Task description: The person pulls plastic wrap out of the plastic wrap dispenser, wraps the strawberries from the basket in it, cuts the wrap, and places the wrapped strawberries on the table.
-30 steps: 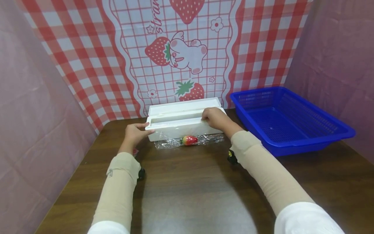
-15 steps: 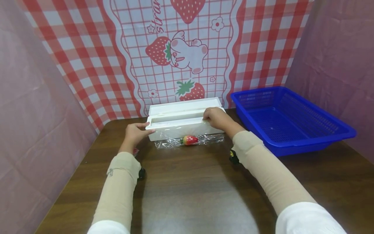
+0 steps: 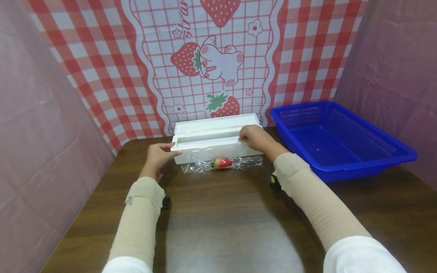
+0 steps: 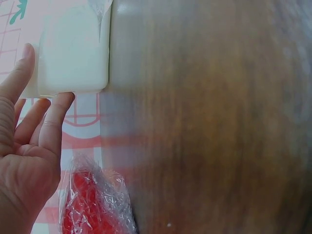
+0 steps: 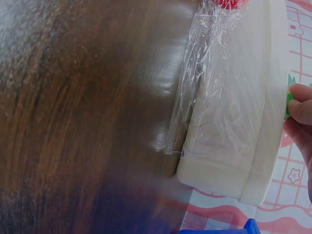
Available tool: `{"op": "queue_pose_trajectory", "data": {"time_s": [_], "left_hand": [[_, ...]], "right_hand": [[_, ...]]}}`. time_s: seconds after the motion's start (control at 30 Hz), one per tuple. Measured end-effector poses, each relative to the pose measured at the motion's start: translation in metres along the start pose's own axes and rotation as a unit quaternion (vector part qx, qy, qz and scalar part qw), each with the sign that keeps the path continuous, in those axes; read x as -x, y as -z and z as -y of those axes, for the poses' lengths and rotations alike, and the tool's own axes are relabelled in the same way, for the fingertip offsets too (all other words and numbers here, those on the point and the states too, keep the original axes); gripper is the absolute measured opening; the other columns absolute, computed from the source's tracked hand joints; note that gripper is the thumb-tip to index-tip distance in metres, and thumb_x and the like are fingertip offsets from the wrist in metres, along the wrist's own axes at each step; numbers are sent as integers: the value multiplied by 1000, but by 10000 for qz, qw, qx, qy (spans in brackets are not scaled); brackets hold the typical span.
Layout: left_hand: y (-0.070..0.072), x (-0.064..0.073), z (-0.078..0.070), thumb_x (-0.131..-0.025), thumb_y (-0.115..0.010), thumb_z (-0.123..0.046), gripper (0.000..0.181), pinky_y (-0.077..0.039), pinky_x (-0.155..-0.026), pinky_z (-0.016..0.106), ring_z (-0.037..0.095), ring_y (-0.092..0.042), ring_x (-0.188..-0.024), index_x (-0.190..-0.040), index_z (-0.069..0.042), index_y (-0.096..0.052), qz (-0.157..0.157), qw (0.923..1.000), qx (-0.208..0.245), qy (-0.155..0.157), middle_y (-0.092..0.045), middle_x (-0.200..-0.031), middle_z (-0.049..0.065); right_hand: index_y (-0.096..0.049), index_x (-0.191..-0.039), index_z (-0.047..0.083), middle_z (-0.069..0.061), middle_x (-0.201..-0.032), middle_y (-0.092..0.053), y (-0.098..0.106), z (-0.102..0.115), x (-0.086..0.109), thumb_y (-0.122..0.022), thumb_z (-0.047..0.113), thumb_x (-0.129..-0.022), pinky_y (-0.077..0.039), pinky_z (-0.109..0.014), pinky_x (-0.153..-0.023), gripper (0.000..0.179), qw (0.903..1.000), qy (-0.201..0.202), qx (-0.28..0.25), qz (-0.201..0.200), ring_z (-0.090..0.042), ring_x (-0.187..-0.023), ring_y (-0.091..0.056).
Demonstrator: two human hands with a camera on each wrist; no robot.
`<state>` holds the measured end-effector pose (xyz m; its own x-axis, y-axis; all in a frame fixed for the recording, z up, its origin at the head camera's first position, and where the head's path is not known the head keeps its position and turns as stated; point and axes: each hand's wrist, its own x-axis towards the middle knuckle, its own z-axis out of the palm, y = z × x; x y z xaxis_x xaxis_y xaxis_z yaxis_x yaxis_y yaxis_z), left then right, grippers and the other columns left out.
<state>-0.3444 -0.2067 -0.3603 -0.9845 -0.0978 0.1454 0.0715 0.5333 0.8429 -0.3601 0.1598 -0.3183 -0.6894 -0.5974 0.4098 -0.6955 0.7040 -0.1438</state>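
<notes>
A long white box (image 3: 218,148) with its lid (image 3: 216,123) raised stands at the back of the table. My left hand (image 3: 159,156) holds its left end between thumb and fingers; the left wrist view shows the fingertips against that end. At the box's right part, my right hand (image 3: 253,137) pinches a small bright green piece (image 5: 288,105) on the top edge. Clear film (image 5: 226,112) hangs over the front of the box. In front of it lies a red strawberry (image 3: 222,163) with a yellow-green end, wrapped in film.
Right of the box stands a blue basket (image 3: 341,167) with slotted walls. A red film-wrapped item (image 4: 85,204) lies beside my left wrist. Behind the wooden table (image 3: 218,223) hangs a red-and-white strawberry-print cloth (image 3: 218,76), with pink drapes at both sides.
My right hand has slid slightly to the right along the box's top edge. The left hand, the box and the wrapped strawberry look the same, apart from a small shift of view.
</notes>
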Motion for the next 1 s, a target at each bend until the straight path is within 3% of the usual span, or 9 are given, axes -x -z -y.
{"op": "queue_pose_trajectory", "data": {"time_s": [1.0], "left_hand": [[0,3,-2,-74,-86,-30,55,-42,-104,39,29,-52,-124,-119,-3,-69,10,10000,-29,-17,-60,-129,17]], "right_hand": [[-73,-80,-2,-14,-85,-70,15,-27,26,-64,-13,-75,-53,-45,-81,16,9995,-15,223,-217,-33,-85,-66]]}}
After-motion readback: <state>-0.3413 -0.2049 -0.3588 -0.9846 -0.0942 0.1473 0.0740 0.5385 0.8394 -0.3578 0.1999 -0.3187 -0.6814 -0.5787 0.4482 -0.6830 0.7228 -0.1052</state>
